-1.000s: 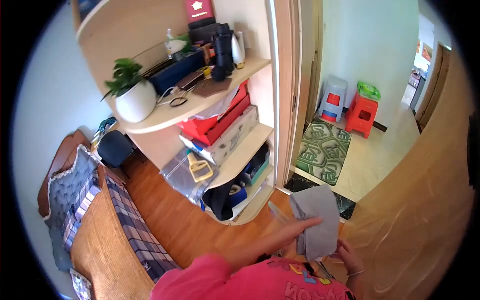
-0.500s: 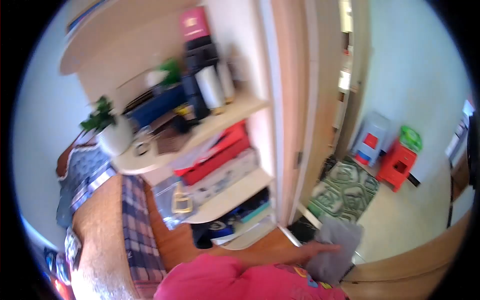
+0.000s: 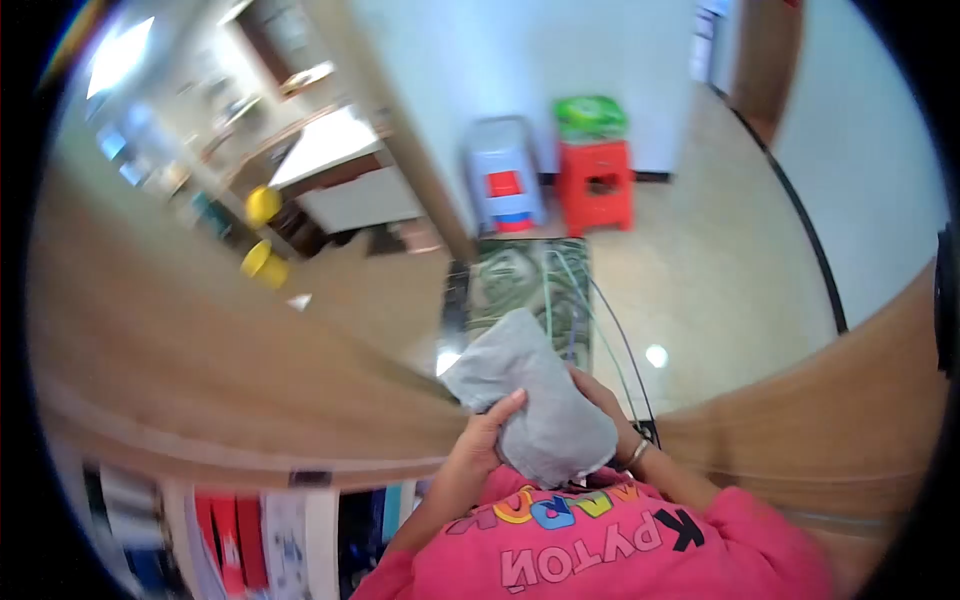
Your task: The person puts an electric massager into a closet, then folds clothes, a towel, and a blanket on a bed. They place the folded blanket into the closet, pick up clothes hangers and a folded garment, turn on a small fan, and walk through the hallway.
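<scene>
A folded grey cloth (image 3: pixel 545 405) is held in front of the pink shirt, over the doorway. My left hand (image 3: pixel 485 435) grips its left side, thumb on top and the other fingers hidden beneath. On the right side, my right hand (image 3: pixel 605 405) holds the cloth's edge, its fingers partly behind it. Thin wire loops (image 3: pixel 600 325), greenish and dark, stick out beyond my right hand over the patterned mat (image 3: pixel 510 280); they look like hangers.
Ahead by the wall stand a red stool (image 3: pixel 595 190) with a green package (image 3: pixel 590 118) on it and a grey stool (image 3: pixel 505 175). A kitchen counter (image 3: pixel 345 165) is at the upper left. Wooden door frames flank me; shelves (image 3: pixel 300 540) are at the lower left.
The view has turned from the shelves to the doorway. Both hands are now on the cloth, where one hand showed before. The wire loops have come into view.
</scene>
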A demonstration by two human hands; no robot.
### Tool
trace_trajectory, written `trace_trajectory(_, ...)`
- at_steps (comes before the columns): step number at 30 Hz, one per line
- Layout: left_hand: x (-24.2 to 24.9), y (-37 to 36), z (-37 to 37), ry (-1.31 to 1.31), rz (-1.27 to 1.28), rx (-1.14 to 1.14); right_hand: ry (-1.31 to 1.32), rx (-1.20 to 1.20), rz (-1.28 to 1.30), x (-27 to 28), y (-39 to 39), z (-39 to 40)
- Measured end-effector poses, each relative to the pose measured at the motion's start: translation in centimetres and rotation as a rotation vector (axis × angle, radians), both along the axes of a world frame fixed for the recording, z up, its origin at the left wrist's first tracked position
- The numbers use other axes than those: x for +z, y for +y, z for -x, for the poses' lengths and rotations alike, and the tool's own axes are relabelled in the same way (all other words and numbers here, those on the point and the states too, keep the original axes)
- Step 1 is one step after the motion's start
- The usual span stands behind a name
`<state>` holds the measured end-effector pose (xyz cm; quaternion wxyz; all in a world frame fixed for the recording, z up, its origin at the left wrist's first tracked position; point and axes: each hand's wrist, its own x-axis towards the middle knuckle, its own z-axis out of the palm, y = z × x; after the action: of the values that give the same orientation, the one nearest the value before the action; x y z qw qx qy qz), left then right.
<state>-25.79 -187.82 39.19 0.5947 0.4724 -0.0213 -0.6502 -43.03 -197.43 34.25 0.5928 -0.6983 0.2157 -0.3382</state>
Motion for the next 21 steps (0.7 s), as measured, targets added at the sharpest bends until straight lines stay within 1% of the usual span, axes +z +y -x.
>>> trace_trajectory(1,-0.3,-2.8,0.0,0.021,-0.018,-0.091,0.021,-0.091,-0.018,-0.4,-2.1,0.8)
trace_trajectory(3,-0.4,-9.2,0.2,0.134,-0.119,-0.28,0.205,-0.324,0.066,-0.9,-7.5,2.3)
trace_trajectory(4,-0.1,-12.4,0.6,0.149,-0.102,-0.369,0.32,-0.436,0.111,-1.2,-10.1,3.5)
trace_trajectory(5,0.3,-16.3,0.8,0.154,-0.106,-0.456,0.334,-0.522,0.101,-1.8,-13.3,5.0)
trace_trajectory(7,1.3,-23.1,0.7,0.097,-0.054,-0.678,0.348,-0.747,-0.076,-3.2,-18.0,8.1)
trace_trajectory(8,3.1,-26.5,1.5,0.117,-0.111,-0.69,0.296,-0.851,-0.177,-2.8,-20.0,10.1)
trace_trajectory(9,3.0,-29.7,2.0,0.128,-0.128,-0.751,0.24,-0.949,-0.269,-2.4,-22.1,12.3)
trace_trajectory(10,2.8,-32.9,2.0,0.079,-0.076,-0.801,0.096,-1.042,-0.232,-2.8,-23.7,14.2)
trace_trajectory(11,2.6,-35.8,2.2,0.029,-0.022,-0.85,0.078,-1.115,-0.274,0.3,-24.9,15.2)
trace_trajectory(12,3.2,-38.3,2.5,-0.007,-0.103,-0.913,0.063,-1.181,-0.36,2.1,-25.9,16.5)
trace_trajectory(13,3.6,-40.6,3.5,-0.004,-0.128,-0.97,0.042,-1.247,-0.447,2.8,-27.0,18.0)
trace_trajectory(15,4.0,-45.0,6.2,-0.171,-0.005,-1.054,0.022,-1.346,-0.47,1.0,-29.5,21.4)
trace_trajectory(16,3.5,-47.4,7.8,-0.093,-0.03,-1.087,0.007,-1.387,-0.478,-0.2,-31.0,23.2)
trace_trajectory(17,2.9,-49.7,9.6,-0.102,-0.036,-1.129,-0.009,-1.426,-0.489,-1.1,-32.6,24.9)
trace_trajectory(19,1.6,-54.2,13.5,-0.092,-0.162,-1.183,-0.151,-1.605,-0.602,-3.5,-36.3,28.5)
trace_trajectory(20,1.9,-55.8,15.6,-0.114,-0.164,-1.198,-0.159,-1.645,-0.709,-6.4,-37.6,30.8)
trace_trajectory(21,2.3,-57.7,18.2,-0.117,-0.135,-1.222,-0.179,-1.64,-0.718,-8.7,-38.8,32.5)
